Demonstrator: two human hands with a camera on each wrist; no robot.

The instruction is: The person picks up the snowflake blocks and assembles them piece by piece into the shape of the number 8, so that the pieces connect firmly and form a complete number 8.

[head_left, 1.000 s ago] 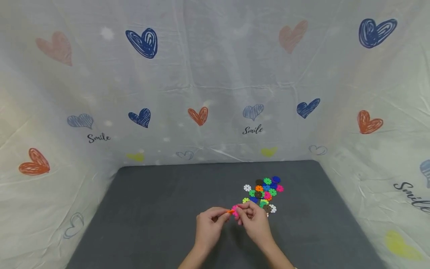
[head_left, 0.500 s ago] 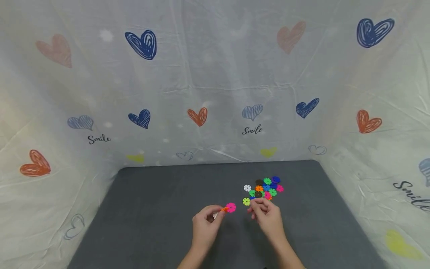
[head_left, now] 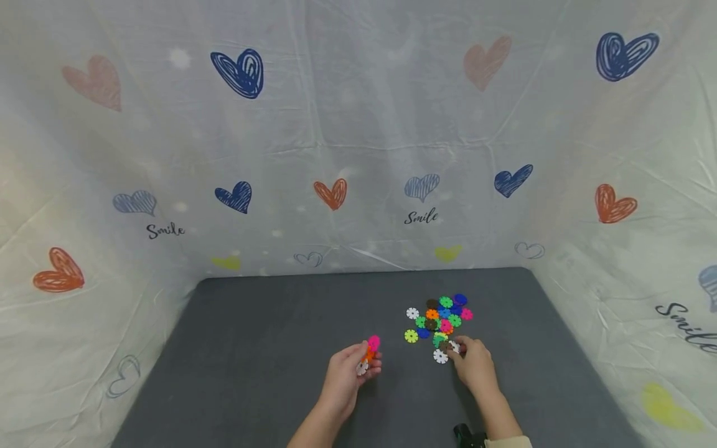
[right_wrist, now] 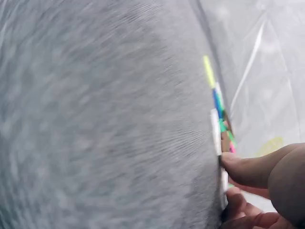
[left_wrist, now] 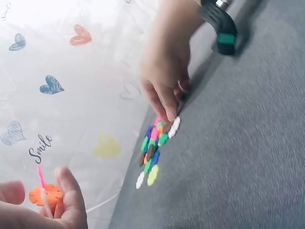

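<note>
My left hand holds a joined group of notched plastic discs: a pink disc on top, an orange disc in the middle and a white disc below. On the dark grey table, at the near end of a pile of such discs, my right hand pinches a white disc with thumb and fingers, beside a brown disc. A second white disc lies just left of the fingertips. The right thumb partly covers the pinched disc in the right wrist view.
The pile spreads toward the back, with a green disc, a blue disc and several more overlapping. A yellow disc lies at its left side. A heart-printed curtain surrounds the grey table.
My right hand left the joined discs and moved right and down to the pile's near end. The left hand shifted slightly left and turned, so the joined discs now hang one below another.
</note>
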